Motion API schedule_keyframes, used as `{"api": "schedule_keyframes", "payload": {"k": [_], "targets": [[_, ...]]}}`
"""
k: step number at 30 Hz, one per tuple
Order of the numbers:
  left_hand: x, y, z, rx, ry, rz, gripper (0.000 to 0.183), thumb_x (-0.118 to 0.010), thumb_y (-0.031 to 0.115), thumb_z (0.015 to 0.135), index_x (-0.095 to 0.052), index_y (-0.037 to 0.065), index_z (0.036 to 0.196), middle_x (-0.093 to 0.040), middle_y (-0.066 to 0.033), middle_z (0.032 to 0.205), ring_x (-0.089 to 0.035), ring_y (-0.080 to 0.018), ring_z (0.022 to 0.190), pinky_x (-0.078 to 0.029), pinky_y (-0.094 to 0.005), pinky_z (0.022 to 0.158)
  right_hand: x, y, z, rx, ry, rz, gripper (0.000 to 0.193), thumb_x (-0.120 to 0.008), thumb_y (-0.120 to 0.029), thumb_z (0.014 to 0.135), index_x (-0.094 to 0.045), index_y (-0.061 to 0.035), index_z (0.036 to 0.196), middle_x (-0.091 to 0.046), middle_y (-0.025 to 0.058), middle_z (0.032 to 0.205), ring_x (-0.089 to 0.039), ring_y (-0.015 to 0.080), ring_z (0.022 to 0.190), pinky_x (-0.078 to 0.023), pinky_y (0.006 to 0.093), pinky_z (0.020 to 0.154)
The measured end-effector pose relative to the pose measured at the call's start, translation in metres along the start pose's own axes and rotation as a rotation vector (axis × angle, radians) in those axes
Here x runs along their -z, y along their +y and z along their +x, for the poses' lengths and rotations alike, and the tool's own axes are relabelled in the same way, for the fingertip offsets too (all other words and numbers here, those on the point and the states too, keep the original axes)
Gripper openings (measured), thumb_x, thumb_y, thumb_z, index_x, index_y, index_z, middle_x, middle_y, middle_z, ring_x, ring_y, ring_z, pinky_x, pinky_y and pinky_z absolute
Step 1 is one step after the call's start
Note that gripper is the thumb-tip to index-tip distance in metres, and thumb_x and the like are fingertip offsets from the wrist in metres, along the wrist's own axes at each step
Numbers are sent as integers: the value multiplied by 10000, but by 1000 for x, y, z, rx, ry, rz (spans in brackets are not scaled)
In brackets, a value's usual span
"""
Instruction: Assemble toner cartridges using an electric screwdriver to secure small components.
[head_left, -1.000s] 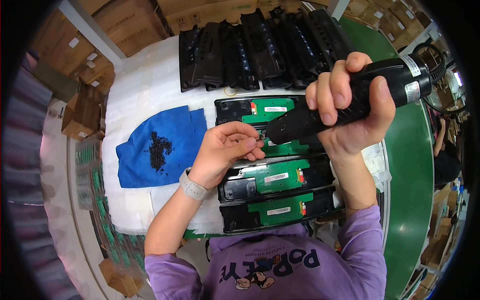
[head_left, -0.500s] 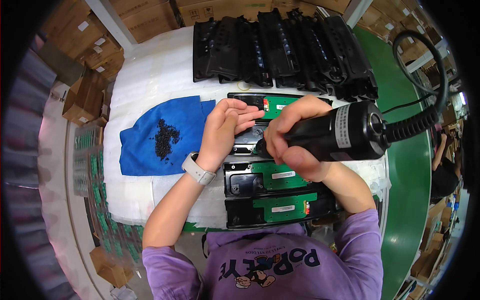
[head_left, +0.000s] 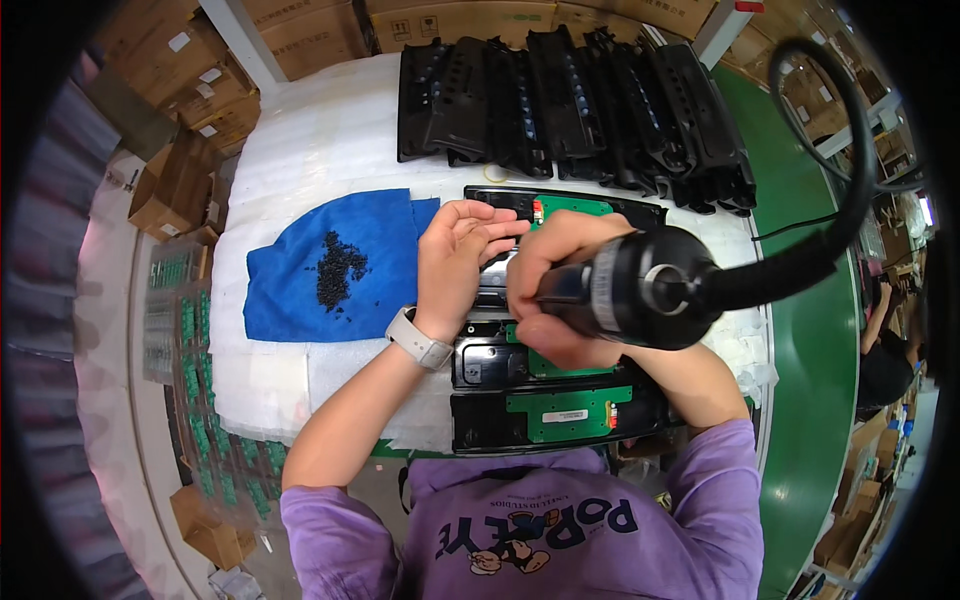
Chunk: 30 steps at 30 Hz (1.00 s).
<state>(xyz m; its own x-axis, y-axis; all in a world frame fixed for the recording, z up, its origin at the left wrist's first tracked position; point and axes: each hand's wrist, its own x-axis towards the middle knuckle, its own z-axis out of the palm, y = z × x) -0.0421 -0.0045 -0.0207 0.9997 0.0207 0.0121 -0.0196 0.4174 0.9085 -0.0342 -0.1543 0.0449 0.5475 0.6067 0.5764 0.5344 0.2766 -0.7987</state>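
My right hand [head_left: 560, 290] is wrapped round a black corded electric screwdriver [head_left: 660, 290], its rear end toward me and its tip hidden behind the hand. Beneath it lies a black plastic panel, mostly covered by my hands. My left hand [head_left: 456, 262], with a pale watch on the wrist, rests at the panel's left end; its fingers are loosely stretched to the right, and I see nothing held in them. A far panel [head_left: 490, 200] and a near panel [head_left: 480, 422] carry green circuit boards [head_left: 560, 416]. Small black screws [head_left: 338, 272] are heaped on a blue cloth [head_left: 285, 290] to the left.
Several black plastic housings [head_left: 575, 105] stand in a row at the back of the white-padded table [head_left: 330, 120]. A thick black cable [head_left: 850, 210] loops up at right. Trays of green boards [head_left: 215, 410] are at left. Cardboard boxes [head_left: 310, 40] stand behind.
My right hand has shifted slightly left, and the screwdriver's rear end has swung left and nearer to me. My left hand stays by the panel. The whole view has shifted a little.
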Motion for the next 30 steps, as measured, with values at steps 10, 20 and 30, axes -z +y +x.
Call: {"api": "schedule_keyframes", "payload": {"k": [10,20,30], "targets": [[1,2,-3,28,10,45,155,-352,41,919,-409,-30,1043,-563,-238,1025,-609,-265,926,-505,-310,797,-1,-14,18,98,-55,-221,195,-667,-42,638,-509,-47,751,-561,17,605,-526,92,505,-456,231,513],[-13,26,-14,257,-148,-270,214,-403,135,922,-476,-11,1060,-549,-195,1131,-551,-227,1062,-446,-329,892,48,-26,14,202,253,512,336,-517,-353,845,-444,-53,978,-466,19,616,-460,131,438,-417,287,523],[-20,29,-21,389,-337,-236,243,-394,187,938,-464,24,1103,-577,-104,1004,-614,-221,922,-469,-287,799,44,-21,10,182,303,487,349,-497,-354,851,-444,-47,1007,-471,29,633,-452,128,457,-422,304,558]]}}
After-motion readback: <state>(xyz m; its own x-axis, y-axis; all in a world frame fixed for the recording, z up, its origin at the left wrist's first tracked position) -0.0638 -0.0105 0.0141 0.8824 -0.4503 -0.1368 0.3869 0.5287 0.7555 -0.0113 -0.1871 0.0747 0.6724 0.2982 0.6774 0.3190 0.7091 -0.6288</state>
